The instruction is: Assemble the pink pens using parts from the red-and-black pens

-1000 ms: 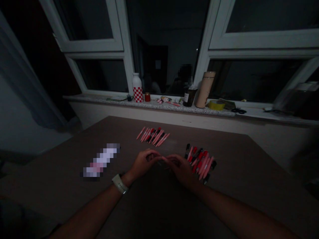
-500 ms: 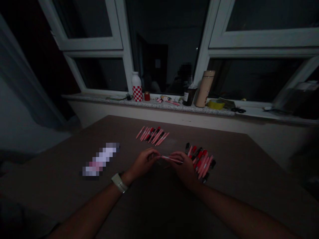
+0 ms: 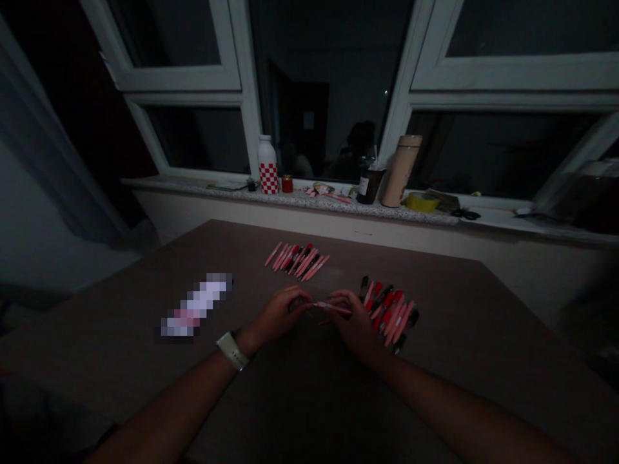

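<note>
Right hand (image 3: pixel 358 324): grip closed around slim pink pen (image 3: pixel 341 309), over the brown desk (image 3: pixel 309 406). Left hand (image 3: pixel 278 316): narrow grip, fingertips at pen's end, cannot tell if holding anything. Pink, red, black pens: far group (image 3: pixel 297 261), right group (image 3: pixel 394 316) beside right hand. Checkered bottle (image 3: pixel 268 177) on speckled sill (image 3: pixel 309 201).

At mid-frame, the right grip (image 3: pixel 356 327) hides part of a pink pen (image 3: pixel 331 307); whether the left grip (image 3: pixel 281 314) touches its tip is too dim and small to tell. Coarse blocks blur an object (image 3: pixel 200 301) at centre left. The lower edge cuts off both forearms (image 3: pixel 188 399) and the surface (image 3: pixel 116 322). A dim, blurred container (image 3: pixel 580 196) runs past the right edge. Small bits (image 3: pixel 319 190) on the sill, upper middle, are too small to name.
</note>
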Motion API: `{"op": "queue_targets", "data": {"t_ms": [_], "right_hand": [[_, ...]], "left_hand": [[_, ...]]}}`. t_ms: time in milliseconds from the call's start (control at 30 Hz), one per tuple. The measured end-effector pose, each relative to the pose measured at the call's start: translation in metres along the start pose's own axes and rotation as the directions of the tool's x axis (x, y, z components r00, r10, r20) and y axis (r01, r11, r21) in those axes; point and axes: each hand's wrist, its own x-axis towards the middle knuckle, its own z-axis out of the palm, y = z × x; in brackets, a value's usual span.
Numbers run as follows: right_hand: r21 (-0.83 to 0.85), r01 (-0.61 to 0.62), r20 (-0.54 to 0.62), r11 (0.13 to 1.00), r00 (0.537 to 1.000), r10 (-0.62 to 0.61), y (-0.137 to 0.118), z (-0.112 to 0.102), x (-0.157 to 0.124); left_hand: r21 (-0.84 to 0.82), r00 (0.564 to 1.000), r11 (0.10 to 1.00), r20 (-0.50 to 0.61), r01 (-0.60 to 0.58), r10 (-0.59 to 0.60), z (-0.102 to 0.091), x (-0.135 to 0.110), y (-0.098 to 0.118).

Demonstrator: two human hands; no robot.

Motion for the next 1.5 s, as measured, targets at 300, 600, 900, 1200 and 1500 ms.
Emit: {"op": "queue_targets", "data": {"t_ms": [300, 600, 900, 1200, 1500], "right_hand": [[-0.044, 0.038, 0.036, 0.998, 0.999, -0.036, 0.0062, -0.001, 0.0], [-0.041, 0.038, 0.038, 0.998, 0.999, -0.037, 0.0006, 0.0002, -0.0007], [-0.023, 0.02, -0.042, 1.0, 0.999, -0.021, 0.0016, -0.0009, 0.0012], [-0.015, 0.021, -0.026, 1.0, 0.999, -0.021, 0.0024, -0.0015, 0.0004], [-0.008, 0.011, -0.201, 1.0, 0.98, -0.012, -0.0026, -0.0028, 0.0038]], "left_hand": [[0.035, 1.0, 0.999, 0.0, 0.002, -0.002, -0.0014, -0.0007, 0.0003], [0.026, 0.998, 0.998, 0.031, -0.057, 0.056, -0.0006, -0.0001, -0.0005], [0.038, 0.997, 0.997, 0.04, -0.074, 0.073, -0.0003, -0.001, -0.0023], [0.053, 0.995, 0.995, 0.051, -0.085, 0.083, -0.0005, -0.0013, -0.0024], [0.114, 0.995, 0.993, -0.1, -0.009, 0.021, -0.009, 0.0019, -0.0051]]}}
